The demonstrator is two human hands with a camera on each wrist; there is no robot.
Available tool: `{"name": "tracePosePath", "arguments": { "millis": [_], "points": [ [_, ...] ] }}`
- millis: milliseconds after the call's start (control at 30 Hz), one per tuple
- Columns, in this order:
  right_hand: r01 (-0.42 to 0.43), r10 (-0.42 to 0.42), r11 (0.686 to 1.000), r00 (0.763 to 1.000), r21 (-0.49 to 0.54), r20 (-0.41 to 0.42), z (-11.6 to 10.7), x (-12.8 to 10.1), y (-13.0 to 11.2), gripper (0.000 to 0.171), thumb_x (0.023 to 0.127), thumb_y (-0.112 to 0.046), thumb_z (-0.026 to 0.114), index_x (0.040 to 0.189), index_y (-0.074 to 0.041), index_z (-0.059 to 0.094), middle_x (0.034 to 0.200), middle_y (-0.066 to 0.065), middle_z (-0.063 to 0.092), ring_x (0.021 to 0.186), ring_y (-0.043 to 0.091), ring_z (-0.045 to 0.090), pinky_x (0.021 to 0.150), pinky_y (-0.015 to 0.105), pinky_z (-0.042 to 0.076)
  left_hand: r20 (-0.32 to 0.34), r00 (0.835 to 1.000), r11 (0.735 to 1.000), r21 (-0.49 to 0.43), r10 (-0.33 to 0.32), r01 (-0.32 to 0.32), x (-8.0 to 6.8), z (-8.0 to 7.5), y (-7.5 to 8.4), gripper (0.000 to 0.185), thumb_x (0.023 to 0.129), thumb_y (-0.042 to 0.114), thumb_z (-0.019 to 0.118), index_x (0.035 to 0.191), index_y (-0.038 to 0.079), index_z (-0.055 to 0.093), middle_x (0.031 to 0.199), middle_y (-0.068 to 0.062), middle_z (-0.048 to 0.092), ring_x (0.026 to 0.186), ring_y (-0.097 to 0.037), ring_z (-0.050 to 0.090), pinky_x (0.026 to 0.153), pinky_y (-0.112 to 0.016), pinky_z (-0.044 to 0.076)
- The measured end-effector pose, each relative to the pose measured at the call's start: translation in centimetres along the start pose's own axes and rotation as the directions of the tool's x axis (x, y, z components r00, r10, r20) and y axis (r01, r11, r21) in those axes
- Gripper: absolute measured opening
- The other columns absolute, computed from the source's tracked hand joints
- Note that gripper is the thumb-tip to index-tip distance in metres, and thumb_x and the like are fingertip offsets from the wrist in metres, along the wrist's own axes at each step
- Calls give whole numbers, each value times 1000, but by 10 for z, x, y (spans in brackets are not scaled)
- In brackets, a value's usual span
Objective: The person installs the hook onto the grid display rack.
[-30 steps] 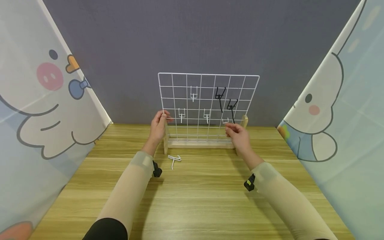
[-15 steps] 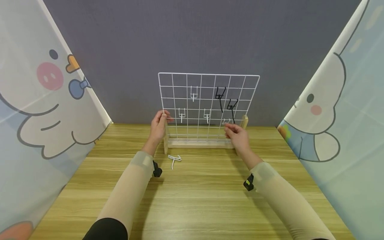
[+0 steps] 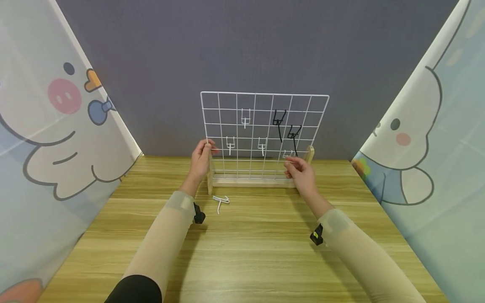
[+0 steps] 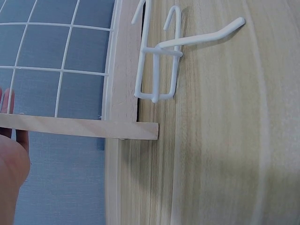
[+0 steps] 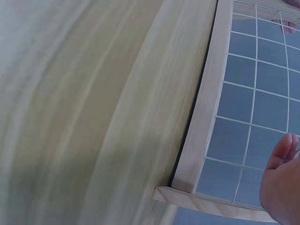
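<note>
A white wire grid panel stands upright in a wooden base. At its left side, my left hand holds the panel edge and wooden upright, thumb in front and fingers behind. Low on the right of the grid, my right hand pinches a white wire hook against the mesh; whether its prongs sit over a wire is too small to tell. In the right wrist view the right hand hides that hook. A loose white hook lies on the table before the left upright, seen large in the left wrist view.
White hooks hang on the grid, one upper, one lower left, one lower middle. Two black hooks hang at the right, above my right hand. A grey wall rises behind; printed cloths flank the wooden table.
The white hook in my right hand has tilted and shifted slightly against the mesh, with small finger movements. My left hand stays on the frame.
</note>
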State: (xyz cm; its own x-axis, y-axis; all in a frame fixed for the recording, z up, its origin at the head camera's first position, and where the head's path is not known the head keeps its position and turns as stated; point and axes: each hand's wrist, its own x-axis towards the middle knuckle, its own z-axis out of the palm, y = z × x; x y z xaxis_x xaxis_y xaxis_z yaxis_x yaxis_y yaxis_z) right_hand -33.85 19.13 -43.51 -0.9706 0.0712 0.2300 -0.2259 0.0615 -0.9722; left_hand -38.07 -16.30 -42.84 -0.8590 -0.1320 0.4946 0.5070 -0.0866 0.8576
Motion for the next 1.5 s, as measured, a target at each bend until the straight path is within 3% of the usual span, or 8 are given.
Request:
{"name": "tracePosePath", "arguments": {
  "millis": [333, 633, 833, 933, 1033, 1267, 1400, 1500],
  "points": [
    [-26, 26, 999, 1000, 48, 3, -8, -13, 6, 43, 110, -11, 67, 143, 13, 56, 89, -14, 76, 73, 4, 72, 69, 17, 63, 1, 1000, 1000, -1, -4, 4, -1, 1, 1, 32, 118, 7, 41, 127, -21, 53, 102, -2, 64, 102, -28, 73, 116, -69, 51],
    [-103, 104, 994, 991, -26, 87, -13, -32, 18, 45, 109, -14, 68, 143, 12, 56, 101, 1, 79, 80, 7, 72, 76, 22, 65, 1, 1000, 1000, 24, -4, 4, 0, 2, 3, 31, 118, 8, 42, 127, -18, 56, 112, -25, 65, 97, -15, 75, 115, -69, 51],
    [-116, 137, 986, 973, -119, 187, 0, -40, 27, 41, 108, -13, 69, 140, 11, 60, 106, 13, 76, 86, 16, 74, 77, 25, 64, 7, 1000, 1000, 25, -5, 5, 0, 2, 4, 31, 118, 8, 41, 128, -19, 52, 107, -7, 66, 101, -25, 75, 115, -67, 52],
    [-117, 161, 979, 947, -167, 279, 13, -44, 30, 39, 108, -14, 69, 138, 11, 61, 109, 19, 74, 86, 17, 73, 76, 25, 63, 3, 1000, 1000, 9, 6, -6, 0, 2, 3, 31, 117, 7, 42, 126, -20, 53, 106, 1, 67, 103, -33, 74, 114, -67, 53],
    [-112, 189, 971, 900, -212, 391, 30, -48, 29, 39, 109, -14, 68, 138, 11, 61, 111, 20, 73, 86, 19, 72, 75, 27, 62, 2, 1000, 1000, 3, 14, -14, 1, 2, 1, 31, 117, 7, 41, 126, -20, 54, 104, 4, 66, 104, -37, 72, 113, -68, 53],
    [-51, 234, 949, 776, -312, 586, 66, -53, 24, 42, 107, -16, 70, 140, 9, 62, 115, 18, 75, 84, 22, 72, 71, 31, 63, -13, 1000, 1000, 18, 10, -10, 0, 2, 2, 28, 117, 7, 43, 124, -17, 57, 110, -29, 66, 106, -48, 72, 111, -65, 54],
    [-46, 237, 950, 751, -310, 616, 85, -53, 22, 41, 106, -15, 71, 139, 8, 64, 115, 17, 75, 84, 21, 72, 72, 31, 64, -19, 1000, 999, 44, 4, -3, 0, 2, 3, 28, 117, 8, 43, 125, -15, 58, 114, -37, 64, 107, -49, 72, 106, -48, 60],
    [-45, 240, 949, 743, -311, 625, 98, -53, 20, 41, 105, -15, 72, 138, 8, 64, 115, 17, 75, 85, 21, 71, 74, 31, 63, -20, 1000, 999, 49, -1, 2, 0, 1, 2, 29, 117, 8, 43, 126, -14, 58, 115, -35, 64, 108, -50, 72, 106, -47, 59]
  ]
}}
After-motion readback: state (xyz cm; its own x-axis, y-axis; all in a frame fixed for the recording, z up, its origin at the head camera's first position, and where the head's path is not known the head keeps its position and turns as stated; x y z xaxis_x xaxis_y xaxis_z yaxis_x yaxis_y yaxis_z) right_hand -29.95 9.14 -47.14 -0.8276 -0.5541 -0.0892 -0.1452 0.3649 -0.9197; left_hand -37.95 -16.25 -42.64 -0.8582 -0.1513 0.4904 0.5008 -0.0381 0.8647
